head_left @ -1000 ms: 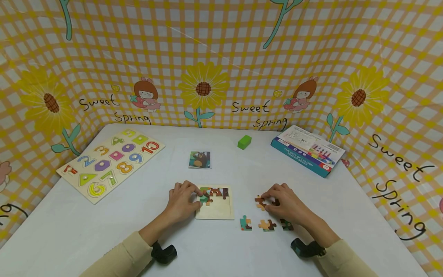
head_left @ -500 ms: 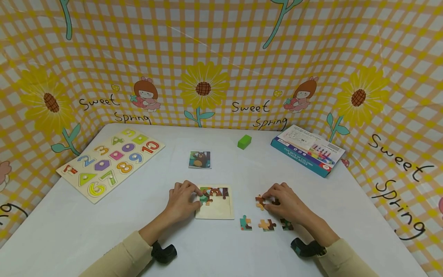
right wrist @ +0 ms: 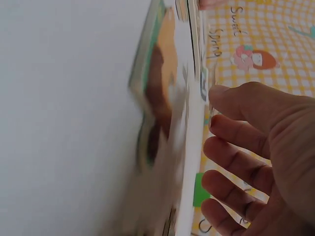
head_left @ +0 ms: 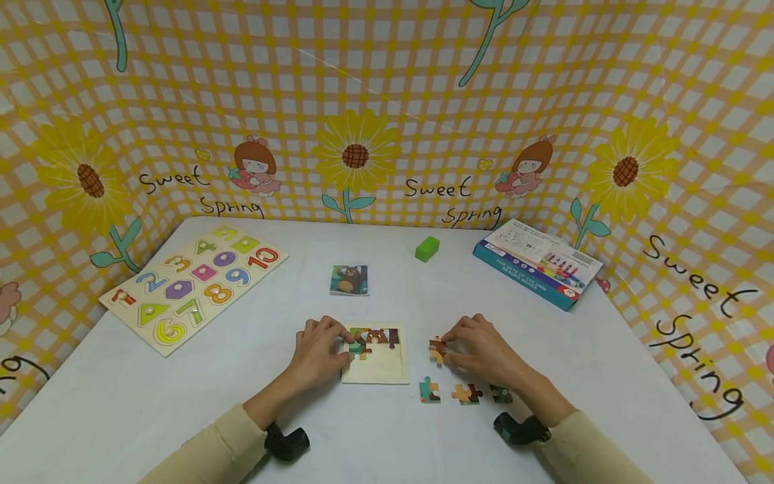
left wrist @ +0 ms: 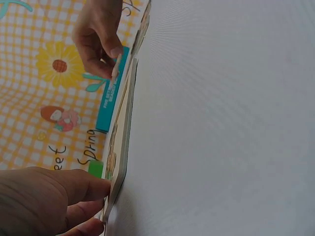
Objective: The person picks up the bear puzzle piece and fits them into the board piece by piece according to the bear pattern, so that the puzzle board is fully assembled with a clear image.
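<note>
On the table lies a wooden puzzle tray (head_left: 383, 368), with several bear-picture pieces (head_left: 376, 335) fitted along its top and upper left. My left hand (head_left: 319, 351) holds the tray's left edge between thumb and fingers, as the left wrist view also shows. Right of the tray, my right hand (head_left: 484, 349) pinches a brown and orange puzzle piece (head_left: 437, 351). In the left wrist view that piece (left wrist: 116, 68) appears lifted off the table. Nearer the person lie three loose pieces: a teal one (head_left: 430, 390), an orange and brown one (head_left: 467, 393) and a dark green one (head_left: 500, 392).
Behind the tray is a bear picture card (head_left: 349, 279). A green block (head_left: 427, 248) stands farther back. At the far right sits a teal-sided box (head_left: 538, 262), and a number board (head_left: 193, 289) lies at the left. A patterned cloth (head_left: 387, 87) backs the table.
My right hand has moved left toward the tray, carrying the brown and orange puzzle piece. The left hand has stayed on the tray's edge.
</note>
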Available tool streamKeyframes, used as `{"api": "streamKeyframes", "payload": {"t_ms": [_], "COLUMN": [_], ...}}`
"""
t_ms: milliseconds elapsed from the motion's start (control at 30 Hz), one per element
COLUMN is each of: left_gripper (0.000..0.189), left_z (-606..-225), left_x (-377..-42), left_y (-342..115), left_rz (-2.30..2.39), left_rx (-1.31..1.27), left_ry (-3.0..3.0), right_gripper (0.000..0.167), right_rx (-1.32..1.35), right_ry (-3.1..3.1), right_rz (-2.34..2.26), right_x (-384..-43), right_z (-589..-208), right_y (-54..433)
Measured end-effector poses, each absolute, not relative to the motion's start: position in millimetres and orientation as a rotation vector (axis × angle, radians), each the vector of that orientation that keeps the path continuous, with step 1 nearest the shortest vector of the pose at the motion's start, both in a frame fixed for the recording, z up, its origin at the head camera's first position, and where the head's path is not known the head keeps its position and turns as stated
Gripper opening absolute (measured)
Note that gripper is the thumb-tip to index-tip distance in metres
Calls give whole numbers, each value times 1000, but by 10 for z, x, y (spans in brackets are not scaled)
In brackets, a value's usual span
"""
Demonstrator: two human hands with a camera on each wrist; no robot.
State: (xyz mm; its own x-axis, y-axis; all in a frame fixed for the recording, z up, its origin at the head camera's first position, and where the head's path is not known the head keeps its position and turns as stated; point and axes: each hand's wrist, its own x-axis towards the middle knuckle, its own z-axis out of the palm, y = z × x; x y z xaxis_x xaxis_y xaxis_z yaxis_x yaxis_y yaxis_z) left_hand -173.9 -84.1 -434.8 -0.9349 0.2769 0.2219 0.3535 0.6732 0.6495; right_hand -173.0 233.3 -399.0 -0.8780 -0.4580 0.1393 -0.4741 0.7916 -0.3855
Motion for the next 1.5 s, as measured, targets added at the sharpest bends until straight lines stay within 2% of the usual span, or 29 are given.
{"api": "streamKeyframes", "payload": {"t_ms": [867,1500], "left_gripper": [15,15], "left_z": [-4330,-4332], "left_x": [-1729,-1735], "left_y": [-832,-835], "left_rz": [-1106,-1091], "left_rx": [-519,-515], "left_ry": [-2779,-2787], "right_gripper": [20,21], "right_rx": [961,1001], "right_ry": [-2860,-2843], "right_rz": [514,342], "right_x": [-1845,-1889], "right_z": [-3974,-4004], "right_y": [1464,1302]}}
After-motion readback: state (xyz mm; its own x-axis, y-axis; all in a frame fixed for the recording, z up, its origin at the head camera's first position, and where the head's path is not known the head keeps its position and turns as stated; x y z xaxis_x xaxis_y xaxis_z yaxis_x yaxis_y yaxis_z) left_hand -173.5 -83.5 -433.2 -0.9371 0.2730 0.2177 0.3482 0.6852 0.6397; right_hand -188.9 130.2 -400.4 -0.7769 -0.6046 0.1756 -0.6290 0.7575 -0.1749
